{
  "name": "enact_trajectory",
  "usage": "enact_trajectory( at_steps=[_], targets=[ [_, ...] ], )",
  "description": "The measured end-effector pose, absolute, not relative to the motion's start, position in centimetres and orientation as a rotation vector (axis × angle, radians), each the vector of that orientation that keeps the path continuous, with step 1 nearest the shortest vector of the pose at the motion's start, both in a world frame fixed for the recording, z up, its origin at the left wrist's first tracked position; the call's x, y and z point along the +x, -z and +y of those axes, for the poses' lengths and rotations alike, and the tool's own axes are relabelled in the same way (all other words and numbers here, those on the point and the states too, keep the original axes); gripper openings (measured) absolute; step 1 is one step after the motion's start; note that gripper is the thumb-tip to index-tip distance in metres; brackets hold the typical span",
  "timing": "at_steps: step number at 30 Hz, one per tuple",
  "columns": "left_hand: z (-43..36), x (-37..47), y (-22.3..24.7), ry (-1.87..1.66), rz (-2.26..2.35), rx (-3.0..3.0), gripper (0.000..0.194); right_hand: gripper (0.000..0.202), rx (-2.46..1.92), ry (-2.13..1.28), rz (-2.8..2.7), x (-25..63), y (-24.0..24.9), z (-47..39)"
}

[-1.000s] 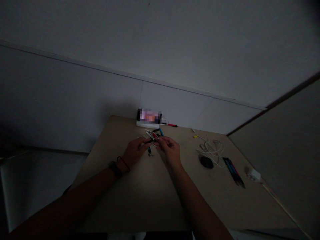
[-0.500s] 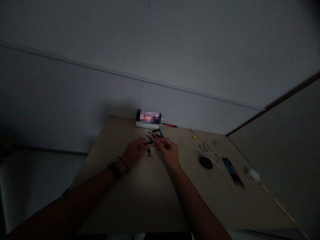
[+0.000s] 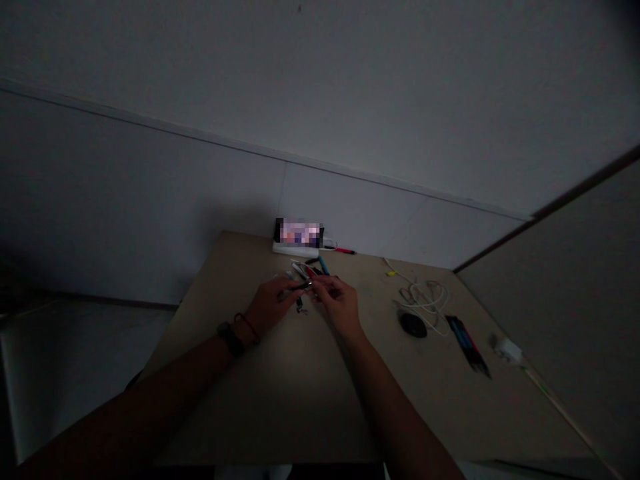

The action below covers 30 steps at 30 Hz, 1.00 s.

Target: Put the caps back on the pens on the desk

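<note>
Over the table, my left hand [image 3: 273, 300] pinches a thin dark pen-like piece [image 3: 300, 286] that points right. My right hand [image 3: 339, 303] meets its tip, fingers closed on something small I cannot make out. Just beyond the hands lie loose pens and parts, among them a blue pen [image 3: 323, 265] and a white one [image 3: 298, 269]. A small dark piece [image 3: 299, 303] rests on the table below the fingers.
A phone [image 3: 299, 233] with a blurred screen leans on a white block [image 3: 295, 250] by the wall. On the right are a white cable [image 3: 425, 303], a black mouse [image 3: 413, 325], several pens [image 3: 467, 347] and a white plug [image 3: 509, 350]. The table [image 3: 270, 407] meets the wall behind.
The phone's screen picture has changed. Both hands hold nearly the same place, and the view has shifted very slightly.
</note>
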State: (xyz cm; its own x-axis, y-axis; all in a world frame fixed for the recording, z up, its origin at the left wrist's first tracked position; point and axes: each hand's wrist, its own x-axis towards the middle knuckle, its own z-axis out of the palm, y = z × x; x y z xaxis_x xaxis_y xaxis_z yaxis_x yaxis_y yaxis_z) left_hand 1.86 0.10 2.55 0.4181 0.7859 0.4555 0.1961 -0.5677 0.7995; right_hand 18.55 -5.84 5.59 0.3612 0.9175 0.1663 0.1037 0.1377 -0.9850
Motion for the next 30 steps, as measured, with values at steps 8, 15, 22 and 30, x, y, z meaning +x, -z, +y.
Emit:
enact_trajectory(
  at_steps=[8,15,22,30],
  targets=[
    [0.1,1.8,-2.6,-1.112,0.788,2.029,0.018,0.029,-1.309,-0.784,-1.117,19.0,-4.8,-5.6],
    [0.0,1.9,-2.7,-1.083,0.783,2.031,0.020,0.030,-1.343,-0.814,-1.131,19.2,-4.5,-5.3],
    [0.0,1.8,-2.5,-1.075,0.745,2.038,0.019,0.035,-1.360,-0.777,-1.164,19.1,-4.5,-5.3],
    [0.1,1.8,-2.7,-1.057,0.684,2.076,0.020,0.044,-1.380,-0.639,-1.267,19.0,-4.0,-5.5]
  ],
)
